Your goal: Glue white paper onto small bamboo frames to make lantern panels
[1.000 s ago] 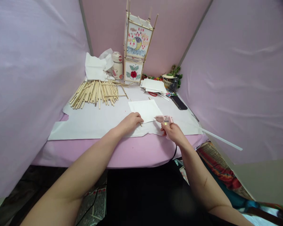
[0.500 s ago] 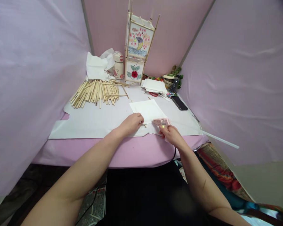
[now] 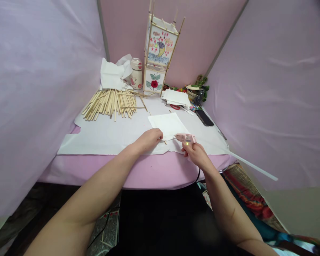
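In our right hand [image 3: 196, 152] we held the pink glue gun [image 3: 186, 138], which pointed to the left, close to the near edge of the white paper [image 3: 169, 124] that lay on the desk [image 3: 117, 137]. Our left hand [image 3: 150, 138] was curled at the near left corner of this paper, but we could not tell whether it pinched or only pressed it.
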The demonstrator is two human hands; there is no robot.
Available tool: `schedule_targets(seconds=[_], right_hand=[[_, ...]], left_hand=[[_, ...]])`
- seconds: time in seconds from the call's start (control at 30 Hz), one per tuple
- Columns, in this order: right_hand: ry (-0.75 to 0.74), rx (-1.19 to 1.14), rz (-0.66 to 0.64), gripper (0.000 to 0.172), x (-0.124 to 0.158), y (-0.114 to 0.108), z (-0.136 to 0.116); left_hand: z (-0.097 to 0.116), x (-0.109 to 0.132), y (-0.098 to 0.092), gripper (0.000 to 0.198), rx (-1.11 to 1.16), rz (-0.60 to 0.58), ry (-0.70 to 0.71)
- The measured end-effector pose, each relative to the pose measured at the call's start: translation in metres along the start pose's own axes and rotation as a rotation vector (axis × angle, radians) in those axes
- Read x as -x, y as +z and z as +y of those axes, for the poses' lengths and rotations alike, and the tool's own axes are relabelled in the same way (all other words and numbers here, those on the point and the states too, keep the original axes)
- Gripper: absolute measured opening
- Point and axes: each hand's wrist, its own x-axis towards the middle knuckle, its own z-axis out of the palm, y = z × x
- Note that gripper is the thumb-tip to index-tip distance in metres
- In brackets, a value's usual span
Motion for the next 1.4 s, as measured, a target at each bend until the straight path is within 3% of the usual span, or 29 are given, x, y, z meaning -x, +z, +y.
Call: schedule_targets(seconds=[0.43,0.77,1.07,1.4], right_hand=[[-0.144,0.105,-0.080,0.047,0.001,0.015,-0.003],[-0.145,0.115,-0.100,0.036,0.001,0.015,0.001],[-0.118,0.093,-0.054,0.044,0.007,0.010,-0.015],[-0.135,0.136,-0.102,0.045,0.008,0.021,-0.019]], left_hand=[[0.000,0.000,-0.001,0.019,0.015,0.014,0.019],[-0.002,0.001,-0.002,0.018,-0.001,0.001,0.016],[-0.004,0.002,-0.010,0.021,0.005,-0.055,0.056],[-0.003,0.002,-0.013,0.021,0.002,-0.096,-0.013]])
